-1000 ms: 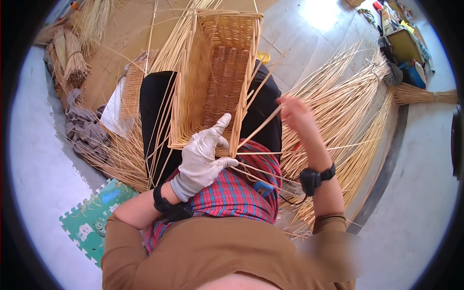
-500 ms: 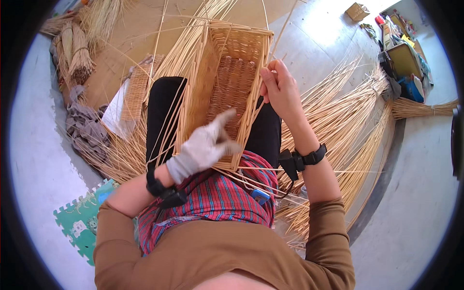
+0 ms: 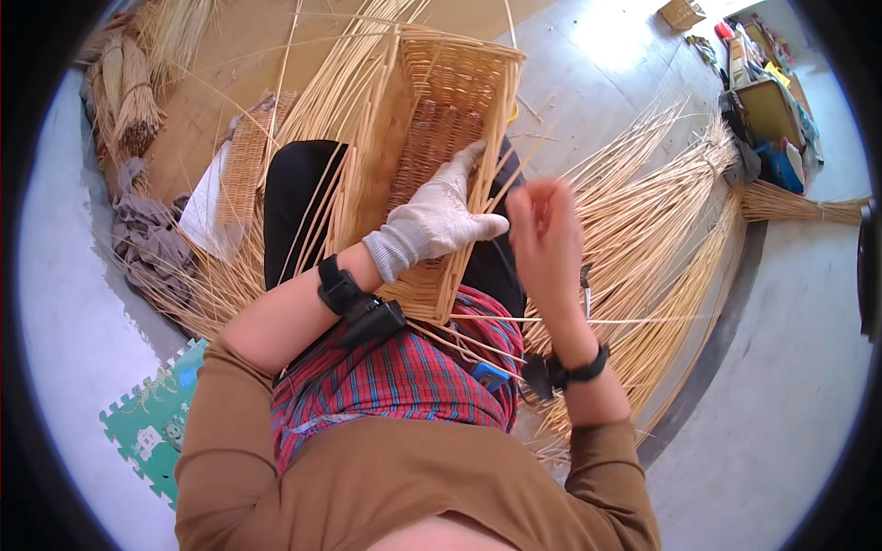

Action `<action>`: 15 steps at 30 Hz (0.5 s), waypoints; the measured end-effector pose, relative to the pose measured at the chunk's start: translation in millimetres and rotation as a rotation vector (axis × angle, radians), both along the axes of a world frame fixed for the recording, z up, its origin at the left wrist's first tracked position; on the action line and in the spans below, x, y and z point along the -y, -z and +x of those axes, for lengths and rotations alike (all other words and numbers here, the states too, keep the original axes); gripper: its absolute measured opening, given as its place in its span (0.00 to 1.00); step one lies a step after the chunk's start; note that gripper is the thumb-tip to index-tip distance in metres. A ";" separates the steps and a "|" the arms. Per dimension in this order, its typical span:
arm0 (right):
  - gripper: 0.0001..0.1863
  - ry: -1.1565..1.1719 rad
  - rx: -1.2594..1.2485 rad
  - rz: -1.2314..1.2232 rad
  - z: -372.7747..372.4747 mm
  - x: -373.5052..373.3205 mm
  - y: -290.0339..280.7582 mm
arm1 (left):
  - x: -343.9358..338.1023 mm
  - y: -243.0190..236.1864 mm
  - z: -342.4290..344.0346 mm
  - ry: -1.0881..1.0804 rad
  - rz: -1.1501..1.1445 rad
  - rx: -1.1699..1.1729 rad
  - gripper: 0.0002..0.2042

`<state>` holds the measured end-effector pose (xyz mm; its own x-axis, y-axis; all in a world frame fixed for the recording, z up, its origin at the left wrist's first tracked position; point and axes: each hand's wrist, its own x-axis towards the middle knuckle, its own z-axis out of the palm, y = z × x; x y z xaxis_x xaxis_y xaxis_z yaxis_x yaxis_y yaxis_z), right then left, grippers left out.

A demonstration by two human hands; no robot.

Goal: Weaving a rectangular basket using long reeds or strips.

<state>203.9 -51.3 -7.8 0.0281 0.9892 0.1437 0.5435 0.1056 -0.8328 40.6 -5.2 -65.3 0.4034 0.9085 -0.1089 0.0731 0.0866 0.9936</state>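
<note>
Oblong golden-tan wicker basket (image 3: pixel 430 151), open upward, on lap (image 3: pixel 299 188); canes (image 3: pixel 340 197) jutting along left side.

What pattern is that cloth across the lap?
The cloth is a red plaid with blue lines, best seen in the head view.

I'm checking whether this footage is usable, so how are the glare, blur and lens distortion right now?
Head view: bright glare washes out part of the pale floor near the top; head view: the right hand is blurred, the gloved left hand sharper; head view: the rim goes black, and the dark floor strip curves.
</note>
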 end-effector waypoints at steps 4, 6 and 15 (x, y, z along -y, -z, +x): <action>0.28 -0.234 0.445 -0.090 -18.1 65.9 13.8 | -2.7 6.6 3.7 0.016 0.124 -0.172 0.52; 0.23 -0.115 0.518 0.034 -39.0 67.2 26.4 | -2.2 -4.3 -1.7 0.035 0.054 -0.272 0.51; 0.17 -0.194 0.461 -0.001 -36.0 73.7 47.4 | 7.2 9.2 -8.0 0.079 0.106 -0.185 0.46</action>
<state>167.8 -125.0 -55.2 -0.2225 0.9701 0.0973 0.8255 0.2406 -0.5105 32.6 -12.4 -74.6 0.4561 0.8851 -0.0929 0.2573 -0.0312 0.9658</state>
